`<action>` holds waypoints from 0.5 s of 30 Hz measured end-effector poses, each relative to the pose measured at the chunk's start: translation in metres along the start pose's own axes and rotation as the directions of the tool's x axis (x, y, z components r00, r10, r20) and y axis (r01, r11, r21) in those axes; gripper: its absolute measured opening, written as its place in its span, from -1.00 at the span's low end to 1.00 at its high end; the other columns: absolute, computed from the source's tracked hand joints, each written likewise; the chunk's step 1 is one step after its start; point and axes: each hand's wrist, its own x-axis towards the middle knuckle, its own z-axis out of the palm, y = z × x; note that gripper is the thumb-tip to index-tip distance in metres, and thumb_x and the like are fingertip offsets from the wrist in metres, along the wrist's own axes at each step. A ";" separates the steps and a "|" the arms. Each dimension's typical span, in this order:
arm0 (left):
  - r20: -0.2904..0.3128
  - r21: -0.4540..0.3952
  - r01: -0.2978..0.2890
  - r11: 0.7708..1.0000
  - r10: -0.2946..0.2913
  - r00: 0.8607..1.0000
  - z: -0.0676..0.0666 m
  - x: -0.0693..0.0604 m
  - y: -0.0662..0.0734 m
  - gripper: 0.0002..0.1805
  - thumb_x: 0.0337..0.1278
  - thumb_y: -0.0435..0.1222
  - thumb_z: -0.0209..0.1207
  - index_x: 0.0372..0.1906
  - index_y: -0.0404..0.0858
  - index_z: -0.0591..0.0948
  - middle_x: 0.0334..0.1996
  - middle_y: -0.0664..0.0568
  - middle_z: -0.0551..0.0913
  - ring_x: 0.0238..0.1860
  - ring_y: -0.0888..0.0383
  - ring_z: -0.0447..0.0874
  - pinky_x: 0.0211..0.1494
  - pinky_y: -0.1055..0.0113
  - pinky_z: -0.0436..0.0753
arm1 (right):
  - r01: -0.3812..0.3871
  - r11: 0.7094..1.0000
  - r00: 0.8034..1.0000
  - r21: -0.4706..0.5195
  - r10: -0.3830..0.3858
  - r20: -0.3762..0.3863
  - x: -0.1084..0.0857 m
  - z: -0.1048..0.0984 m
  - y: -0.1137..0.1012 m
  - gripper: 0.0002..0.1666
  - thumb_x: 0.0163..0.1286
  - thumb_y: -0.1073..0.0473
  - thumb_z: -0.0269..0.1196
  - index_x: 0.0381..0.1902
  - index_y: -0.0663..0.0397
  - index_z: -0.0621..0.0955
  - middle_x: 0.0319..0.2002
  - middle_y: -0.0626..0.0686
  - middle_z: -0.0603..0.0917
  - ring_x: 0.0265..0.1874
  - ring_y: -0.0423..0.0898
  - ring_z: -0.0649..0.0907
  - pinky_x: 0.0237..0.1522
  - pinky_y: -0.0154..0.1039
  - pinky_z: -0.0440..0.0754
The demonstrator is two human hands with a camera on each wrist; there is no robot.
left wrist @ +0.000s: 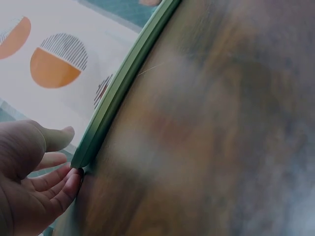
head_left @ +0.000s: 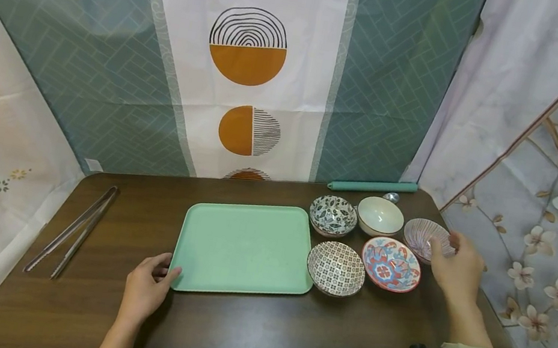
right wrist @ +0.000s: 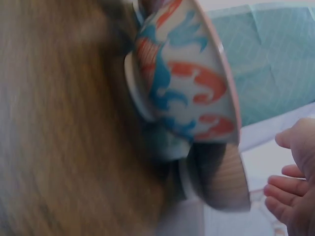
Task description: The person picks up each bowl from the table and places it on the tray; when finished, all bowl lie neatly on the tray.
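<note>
At the near left corner of a light green tray [head_left: 245, 248] is my left hand [head_left: 147, 287]. In the left wrist view, its fingertips touch the tray's corner while the thumb stands apart from the rim. My right hand [head_left: 458, 269] hovers by the far right bowl, a purple-striped one [head_left: 423, 236], thumb and fingers spread. The right wrist view shows a gap between that hand and the striped bowl [right wrist: 229, 184]. Just left of the striped bowl sits a red and blue patterned bowl [head_left: 390, 265].
Right of the tray stand a brown-patterned bowl [head_left: 335, 268], a black floral bowl [head_left: 332, 216] and a plain pale bowl [head_left: 380, 216]. Behind them lie a teal rod [head_left: 372, 186] and a spoon [head_left: 391, 197]. Metal tongs [head_left: 76, 227] lie on the left of the wooden table [head_left: 274, 343].
</note>
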 end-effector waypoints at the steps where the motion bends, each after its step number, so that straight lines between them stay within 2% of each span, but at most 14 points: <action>1: 0.005 0.004 0.004 1.000 -0.004 1.000 0.000 0.000 -0.001 -0.53 0.27 -0.32 0.35 0.20 -0.48 0.60 0.00 -0.29 0.65 -0.10 -0.11 0.69 -0.19 0.38 0.67 | -0.006 1.000 1.000 -0.010 0.006 0.001 0.001 -0.001 0.003 -0.39 0.43 0.12 0.21 0.23 0.54 0.47 0.10 0.53 0.54 0.13 0.47 0.46 0.22 0.36 0.18; 8: 0.014 0.004 0.009 1.000 -0.009 1.000 0.001 0.001 -0.002 -0.54 0.25 -0.35 0.36 0.18 -0.50 0.60 -0.02 -0.30 0.64 -0.10 -0.11 0.68 -0.21 0.40 0.66 | -0.018 0.999 0.999 -0.046 0.016 -0.037 0.005 0.002 0.028 -0.39 0.39 0.14 0.20 0.22 0.57 0.46 0.10 0.55 0.49 0.17 0.50 0.39 0.27 0.33 0.23; 15: 0.018 0.023 -0.002 1.000 0.001 1.000 0.002 0.001 -0.005 -0.57 0.18 -0.40 0.39 0.14 -0.49 0.63 -0.06 -0.27 0.64 -0.15 -0.06 0.66 -0.24 0.42 0.64 | -0.093 0.985 0.995 -0.144 0.099 0.034 0.004 0.009 0.046 -0.38 0.45 0.07 0.12 0.14 0.62 0.47 0.06 0.63 0.50 0.06 0.59 0.41 0.20 0.37 0.24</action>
